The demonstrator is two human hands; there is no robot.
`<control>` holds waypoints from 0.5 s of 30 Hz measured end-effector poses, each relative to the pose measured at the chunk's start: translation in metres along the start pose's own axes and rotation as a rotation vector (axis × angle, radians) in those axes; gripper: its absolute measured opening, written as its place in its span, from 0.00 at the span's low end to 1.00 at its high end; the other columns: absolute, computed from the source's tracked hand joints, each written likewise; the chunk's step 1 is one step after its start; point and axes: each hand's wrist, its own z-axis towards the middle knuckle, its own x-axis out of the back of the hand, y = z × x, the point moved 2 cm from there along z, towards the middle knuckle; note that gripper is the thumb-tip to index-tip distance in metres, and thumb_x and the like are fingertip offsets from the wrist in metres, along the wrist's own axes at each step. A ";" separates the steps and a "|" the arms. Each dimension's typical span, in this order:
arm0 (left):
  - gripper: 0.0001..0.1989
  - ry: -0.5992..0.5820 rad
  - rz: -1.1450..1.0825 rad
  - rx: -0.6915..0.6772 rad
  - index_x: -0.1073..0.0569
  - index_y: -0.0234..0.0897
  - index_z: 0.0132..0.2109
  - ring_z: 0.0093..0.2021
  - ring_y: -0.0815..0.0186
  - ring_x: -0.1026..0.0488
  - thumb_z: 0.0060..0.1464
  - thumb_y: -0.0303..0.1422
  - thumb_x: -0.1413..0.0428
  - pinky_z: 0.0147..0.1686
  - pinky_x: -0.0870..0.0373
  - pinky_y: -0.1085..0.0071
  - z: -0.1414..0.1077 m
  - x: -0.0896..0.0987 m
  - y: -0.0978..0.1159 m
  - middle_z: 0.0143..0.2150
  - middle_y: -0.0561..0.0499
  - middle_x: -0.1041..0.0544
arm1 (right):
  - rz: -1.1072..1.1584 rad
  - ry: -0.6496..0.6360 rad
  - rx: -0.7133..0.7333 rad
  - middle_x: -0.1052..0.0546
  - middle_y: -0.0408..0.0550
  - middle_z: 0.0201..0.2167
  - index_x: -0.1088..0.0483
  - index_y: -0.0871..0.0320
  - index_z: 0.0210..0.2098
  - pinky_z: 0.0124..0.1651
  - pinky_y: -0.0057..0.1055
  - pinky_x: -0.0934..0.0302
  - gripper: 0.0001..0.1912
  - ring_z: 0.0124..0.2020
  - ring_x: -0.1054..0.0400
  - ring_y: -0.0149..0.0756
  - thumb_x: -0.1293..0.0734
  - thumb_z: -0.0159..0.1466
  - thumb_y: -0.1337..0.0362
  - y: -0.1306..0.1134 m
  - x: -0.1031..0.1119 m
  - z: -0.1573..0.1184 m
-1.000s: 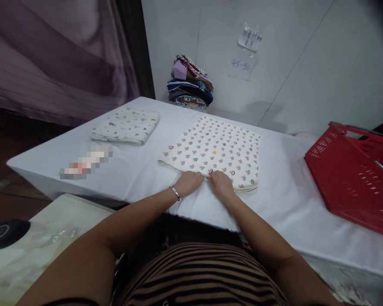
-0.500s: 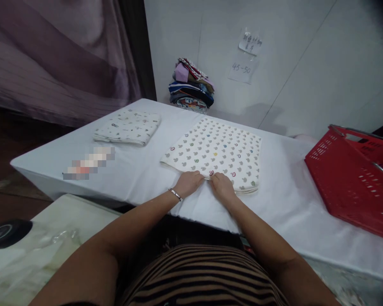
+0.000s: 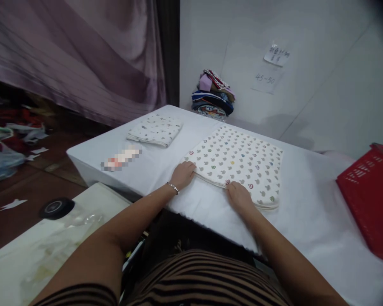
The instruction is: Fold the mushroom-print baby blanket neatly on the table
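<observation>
Noted a mauve drape [image 3: 98,55] at upper left, thin and creased, hanging in loose folds. Saw jagged white scraps [image 3: 14,204] on the dark floor below. Found a pale, smooth bench [image 3: 6,259] at lower left, strewn with crumpled clear plastic [image 3: 92,221], with a black disc [image 3: 57,208] near its edge. Logged a white-covered table [image 3: 312,229], lightly wrinkled. Observed a pixelated patch [image 3: 123,158] on it, impossible to identify, and just behind, a sprigged cloth [image 3: 156,129], folded roughly square. Spotted a many-coloured stack [image 3: 213,95] of folded fabric against the wall, at the table's back edge. Placed the spotted cloth [image 3: 239,159] at mid-table: off-white, flat, four-sided, layered along its front edge, printed with grey mushroom-like shapes and a few coloured ones. Read "45-50" on a note [image 3: 265,80] on the wall.

Containers: sighted a bluish bag [image 3: 4,163] at far left on the floor, contents too blurred to name. Recorded a red basket [image 3: 367,199] on the table at right, slotted and slant-sided, inside hidden.

Grip: caught the left hand [image 3: 182,174], braceleted at the wrist, with fingers drawn together, pinching the spotted cloth near its front left corner. Saw the right hand [image 3: 240,196] well apart from it, fingers bent inward, pinching the same front edge farther right.
</observation>
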 end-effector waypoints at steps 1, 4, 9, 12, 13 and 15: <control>0.10 -0.010 0.017 0.022 0.29 0.39 0.42 0.47 0.60 0.34 0.56 0.29 0.52 0.45 0.36 0.62 0.000 0.001 -0.006 0.45 0.46 0.28 | -0.002 0.002 0.007 0.29 0.52 0.37 0.31 0.61 0.40 0.42 0.32 0.44 0.12 0.38 0.36 0.37 0.45 0.67 0.67 0.000 0.000 0.000; 0.09 -0.034 0.045 0.070 0.27 0.39 0.39 0.47 0.59 0.35 0.56 0.31 0.52 0.44 0.37 0.61 0.000 0.005 -0.020 0.45 0.46 0.27 | -0.004 0.019 0.033 0.28 0.52 0.37 0.31 0.61 0.40 0.41 0.32 0.44 0.11 0.38 0.36 0.38 0.44 0.67 0.67 0.002 -0.002 -0.001; 0.09 -0.041 0.007 0.069 0.26 0.40 0.39 0.49 0.59 0.36 0.57 0.33 0.51 0.46 0.37 0.62 0.004 0.009 -0.039 0.46 0.46 0.27 | 0.009 0.068 0.075 0.28 0.52 0.36 0.31 0.60 0.40 0.41 0.33 0.43 0.12 0.37 0.36 0.38 0.45 0.67 0.67 0.005 -0.009 -0.002; 0.10 -0.041 -0.004 0.079 0.26 0.40 0.40 0.48 0.61 0.36 0.57 0.32 0.52 0.47 0.37 0.64 0.006 0.009 -0.051 0.46 0.47 0.27 | 0.015 0.081 0.092 0.28 0.52 0.36 0.31 0.61 0.41 0.41 0.32 0.42 0.11 0.37 0.35 0.38 0.44 0.67 0.67 0.006 -0.012 -0.003; 0.10 -0.039 -0.005 0.089 0.26 0.39 0.40 0.48 0.61 0.35 0.57 0.31 0.52 0.47 0.37 0.64 0.006 0.009 -0.055 0.46 0.48 0.26 | 0.018 0.082 0.096 0.28 0.52 0.36 0.31 0.61 0.41 0.40 0.32 0.42 0.11 0.37 0.35 0.38 0.44 0.67 0.67 0.007 -0.012 -0.003; 0.11 -0.032 -0.014 0.130 0.27 0.39 0.42 0.48 0.62 0.35 0.57 0.31 0.53 0.46 0.36 0.66 0.006 0.010 -0.060 0.46 0.48 0.27 | 0.027 0.086 0.102 0.28 0.52 0.35 0.31 0.61 0.39 0.40 0.32 0.42 0.12 0.37 0.35 0.37 0.45 0.67 0.66 0.007 -0.013 -0.002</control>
